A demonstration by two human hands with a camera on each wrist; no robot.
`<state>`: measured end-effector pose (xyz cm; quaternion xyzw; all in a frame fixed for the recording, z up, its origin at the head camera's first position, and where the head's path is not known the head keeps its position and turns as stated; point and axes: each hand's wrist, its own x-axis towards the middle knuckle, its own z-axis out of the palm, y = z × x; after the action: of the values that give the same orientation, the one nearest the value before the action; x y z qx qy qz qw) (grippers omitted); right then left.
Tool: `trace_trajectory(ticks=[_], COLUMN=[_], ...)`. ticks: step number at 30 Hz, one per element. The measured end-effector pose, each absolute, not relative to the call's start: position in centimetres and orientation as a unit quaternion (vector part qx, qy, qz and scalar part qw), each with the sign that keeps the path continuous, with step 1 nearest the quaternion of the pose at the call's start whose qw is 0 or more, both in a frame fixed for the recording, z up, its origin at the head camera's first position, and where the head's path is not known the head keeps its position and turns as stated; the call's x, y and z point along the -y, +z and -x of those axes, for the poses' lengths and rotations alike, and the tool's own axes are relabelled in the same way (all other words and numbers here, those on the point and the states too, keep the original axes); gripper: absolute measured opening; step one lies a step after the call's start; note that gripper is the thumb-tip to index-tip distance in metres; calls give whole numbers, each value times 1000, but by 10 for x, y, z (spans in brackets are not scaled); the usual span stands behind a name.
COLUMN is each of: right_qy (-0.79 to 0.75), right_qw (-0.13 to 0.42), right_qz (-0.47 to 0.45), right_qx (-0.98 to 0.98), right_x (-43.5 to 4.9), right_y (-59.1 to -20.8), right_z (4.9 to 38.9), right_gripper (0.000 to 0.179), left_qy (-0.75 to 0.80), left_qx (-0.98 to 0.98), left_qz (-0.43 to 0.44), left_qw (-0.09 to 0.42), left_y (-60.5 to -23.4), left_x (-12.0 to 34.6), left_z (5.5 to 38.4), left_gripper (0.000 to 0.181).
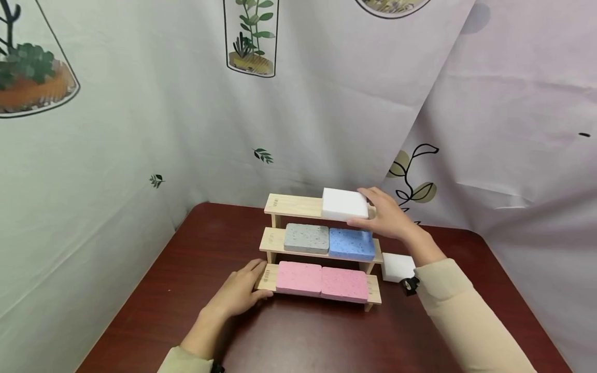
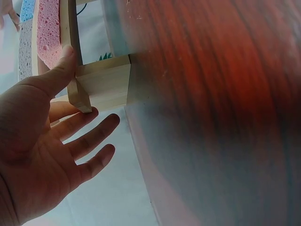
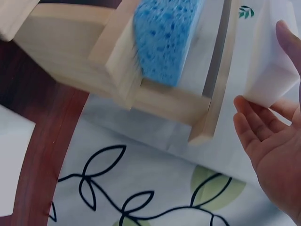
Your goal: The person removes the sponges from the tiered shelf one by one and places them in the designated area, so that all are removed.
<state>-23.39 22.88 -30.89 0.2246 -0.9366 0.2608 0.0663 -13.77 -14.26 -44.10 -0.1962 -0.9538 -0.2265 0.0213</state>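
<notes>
My right hand (image 1: 389, 215) holds a white rectangular block (image 1: 345, 202) by its right end, thumb on the near side and fingers behind. In the head view the block overlaps the top step of a three-step wooden rack (image 1: 294, 205); in the right wrist view it appears beyond that board. My left hand (image 1: 238, 292) grips the left end of the bottom step, with the thumb on the board close to a pink sponge (image 1: 298, 277). Beside it lies another pink sponge (image 1: 344, 283). On the middle step a grey sponge (image 1: 306, 237) sits left of a blue sponge (image 1: 351, 243).
A second white block (image 1: 398, 267) lies on the dark red table (image 1: 326, 336), right of the rack and partly behind my right wrist. Behind the table hangs a pale cloth (image 1: 317, 129) printed with plants; its folds come down close to the table's back edge.
</notes>
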Motion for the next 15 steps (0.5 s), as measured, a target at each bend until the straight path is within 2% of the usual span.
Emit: trace_trajectory(ticks=[15], right_qy=[255], right_qw=[109], right_qz=[-232], right_qx=[932], right_x=[-281], right_y=[-322], right_z=[211], right_gripper=[81], left_qy=[-222], left_qx=[955], left_qz=[196], left_qw=[23], left_y=[-442], left_x=[142], left_z=[138], left_gripper=[75])
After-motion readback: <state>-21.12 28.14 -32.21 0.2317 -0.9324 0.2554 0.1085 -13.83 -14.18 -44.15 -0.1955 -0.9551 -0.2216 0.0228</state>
